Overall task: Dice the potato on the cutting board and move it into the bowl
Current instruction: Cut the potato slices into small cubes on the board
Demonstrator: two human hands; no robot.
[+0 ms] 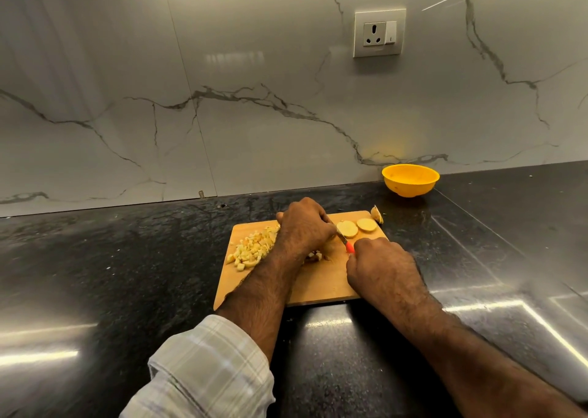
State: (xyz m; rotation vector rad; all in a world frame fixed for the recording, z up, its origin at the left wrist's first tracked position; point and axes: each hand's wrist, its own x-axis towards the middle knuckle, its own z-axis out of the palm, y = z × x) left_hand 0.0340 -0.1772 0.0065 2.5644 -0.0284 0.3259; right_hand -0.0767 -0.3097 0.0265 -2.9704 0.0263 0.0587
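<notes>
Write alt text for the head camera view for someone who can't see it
A person dices potato on a wooden cutting board: the left hand covers the piece being cut, and the right hand grips a red-handled knife. Diced potato is piled at the board's left, two round slices lie at its far right, and a yellow bowl sits beyond on the dark counter.

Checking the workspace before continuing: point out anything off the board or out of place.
One pale potato end piece lies off the wooden cutting board, on the black counter beside its far right corner. The yellow plastic bowl looks empty.
</notes>
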